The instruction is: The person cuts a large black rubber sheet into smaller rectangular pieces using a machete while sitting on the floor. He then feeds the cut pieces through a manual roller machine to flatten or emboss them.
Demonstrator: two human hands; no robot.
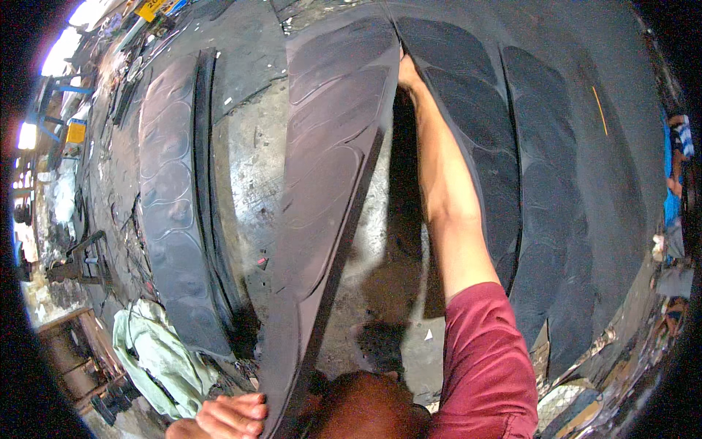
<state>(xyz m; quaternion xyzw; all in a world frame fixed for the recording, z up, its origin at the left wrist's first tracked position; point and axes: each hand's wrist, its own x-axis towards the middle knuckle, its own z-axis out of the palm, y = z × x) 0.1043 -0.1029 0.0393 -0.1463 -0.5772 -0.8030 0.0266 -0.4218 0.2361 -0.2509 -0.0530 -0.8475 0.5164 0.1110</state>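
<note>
A long dark grey slab (322,197) with raised, leaf-like curved outlines stands tilted in front of me, its thick side edge facing right. At its near end, the curled fingers of my left hand (230,415) are closed on the edge. My right arm, in a maroon sleeve, reaches along the slab's right side to its far end. There my right hand (409,72) lies between this slab and a similar patterned slab (475,110) on the right; its fingers are hidden. A rounded brown shape at the bottom centre is too unclear to name.
Another patterned slab (168,197) lies at left beside dark strips (208,183). One more patterned slab (545,175) lies further right. A pale green cloth (157,358) is crumpled at lower left. Blue metal frames (55,106) and clutter line the left side. Small scraps dot the worn grey floor (256,161).
</note>
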